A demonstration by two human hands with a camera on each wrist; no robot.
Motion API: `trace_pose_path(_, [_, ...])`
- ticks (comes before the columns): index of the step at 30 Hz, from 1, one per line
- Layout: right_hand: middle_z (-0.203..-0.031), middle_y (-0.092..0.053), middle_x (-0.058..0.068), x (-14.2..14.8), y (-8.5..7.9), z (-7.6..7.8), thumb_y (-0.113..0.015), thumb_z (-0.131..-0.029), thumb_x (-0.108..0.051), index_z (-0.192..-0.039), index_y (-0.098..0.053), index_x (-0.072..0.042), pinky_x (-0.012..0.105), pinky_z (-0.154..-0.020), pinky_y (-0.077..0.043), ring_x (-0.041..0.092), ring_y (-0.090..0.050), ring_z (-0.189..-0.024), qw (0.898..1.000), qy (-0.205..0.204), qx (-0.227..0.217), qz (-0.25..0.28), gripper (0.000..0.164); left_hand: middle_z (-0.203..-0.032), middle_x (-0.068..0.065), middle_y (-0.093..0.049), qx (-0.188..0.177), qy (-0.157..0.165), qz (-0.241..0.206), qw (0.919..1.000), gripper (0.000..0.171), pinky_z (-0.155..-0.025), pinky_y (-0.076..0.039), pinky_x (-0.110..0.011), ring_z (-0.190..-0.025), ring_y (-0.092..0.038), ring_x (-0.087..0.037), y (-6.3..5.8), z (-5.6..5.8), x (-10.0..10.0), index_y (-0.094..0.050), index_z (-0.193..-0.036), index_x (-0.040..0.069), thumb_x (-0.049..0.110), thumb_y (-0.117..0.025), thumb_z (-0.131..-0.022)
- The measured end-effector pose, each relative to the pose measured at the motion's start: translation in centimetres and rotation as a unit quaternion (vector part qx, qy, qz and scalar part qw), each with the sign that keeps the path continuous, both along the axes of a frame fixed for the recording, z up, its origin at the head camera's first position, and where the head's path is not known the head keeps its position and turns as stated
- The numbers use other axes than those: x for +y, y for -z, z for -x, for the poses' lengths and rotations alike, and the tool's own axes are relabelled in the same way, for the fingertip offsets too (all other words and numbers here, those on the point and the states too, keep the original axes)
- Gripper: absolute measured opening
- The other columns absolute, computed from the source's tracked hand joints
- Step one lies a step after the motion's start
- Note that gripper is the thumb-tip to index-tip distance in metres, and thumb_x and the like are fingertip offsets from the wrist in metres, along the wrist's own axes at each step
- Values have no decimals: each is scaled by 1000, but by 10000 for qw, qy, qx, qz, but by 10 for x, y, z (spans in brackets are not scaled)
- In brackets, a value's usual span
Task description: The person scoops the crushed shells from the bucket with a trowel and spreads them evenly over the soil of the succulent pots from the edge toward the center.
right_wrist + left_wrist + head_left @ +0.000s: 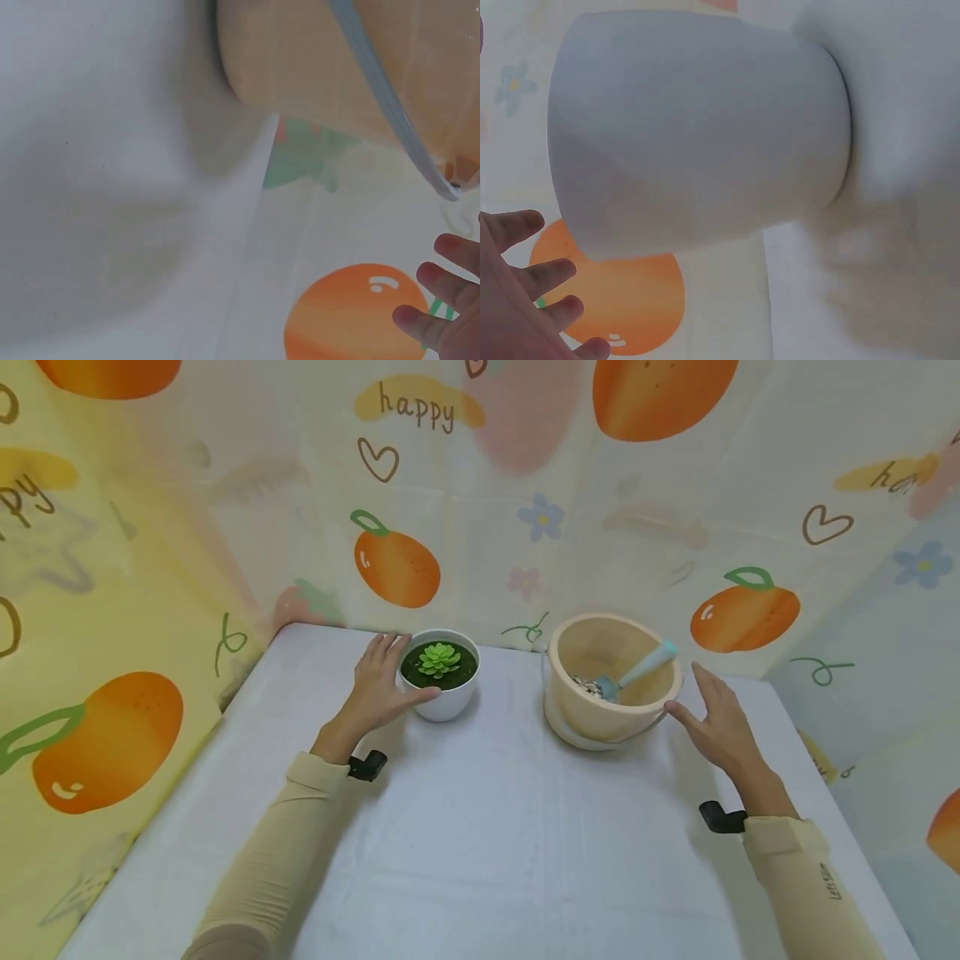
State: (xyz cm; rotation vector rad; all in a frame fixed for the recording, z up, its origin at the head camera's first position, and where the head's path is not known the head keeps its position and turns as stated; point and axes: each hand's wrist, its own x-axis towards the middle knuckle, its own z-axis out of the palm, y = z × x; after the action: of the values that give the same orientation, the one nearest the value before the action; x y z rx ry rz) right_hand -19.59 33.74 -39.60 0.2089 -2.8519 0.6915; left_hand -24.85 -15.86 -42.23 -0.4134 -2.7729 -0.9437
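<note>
Both sets of fingers (381, 652) are spread and clamped on nothing; whether any fingertip touches, I can't tell. My left hand (371, 693) curves beside the white plant pot (444, 703), upper centre of the frame; my right hand (716, 727) stands beside the beige bucket (577, 708), right of centre, on the worktop (465, 843). I'd guess the pot light, stiff, slippery: cup below its rim. The bucket seems heavier; I'd support opposite walls.
</note>
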Motion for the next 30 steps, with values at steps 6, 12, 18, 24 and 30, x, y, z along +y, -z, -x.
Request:
trace_pose_path(6, [-151,-28,34,2,-2,2,-52,-97,-50,-154,-21,0,71,-109,-20,56,-26,-136,9997,49,165,173,81,-159,-18,-21,-95,181,-234,9995,123,-113,-12,-68,-149,-11,-38,-6,-1,13,-28,-153,11,93,-51,-63])
trace_pose_path(12, [-153,-27,33,0,-6,9,-49,-98,-51,-154,-20,-1,70,-110,-19,54,-24,-139,9997,90,54,228,81,-160,-18,-21,-79,344,-300,9989,126,-114,-11,-68,-149,-10,-38,-11,0,26,-28,-153,13,97,-44,-60])
trace_pose_path(18, [-154,-27,31,-5,-13,14,-48,-98,-53,-154,-20,-1,70,-111,-18,52,-22,-141,9990,193,-124,382,82,-159,-18,-23,-29,535,-371,9979,125,-115,-11,-66,-148,-13,-38,-14,1,42,-29,-152,12,96,-44,-62])
trace_pose_path(24, [-151,-33,31,-7,-17,22,-51,-97,-50,-153,-23,1,69,-111,-20,51,-27,-139,9990,110,-23,423,81,-158,-18,-24,-164,450,-466,9978,124,-116,-10,-64,-147,-18,-38,-17,-2,60,-30,-152,11,94,-50,-62])
trace_pose_path(30, [-149,-36,31,-7,-20,27,-52,-96,-51,-152,-25,3,68,-112,-20,51,-27,-139,9989,113,81,450,82,-158,-17,-24,-172,516,-452,9975,97,-115,-14,-66,-147,-20,-37,-22,-1,78,-29,-152,12,52,-76,-77])
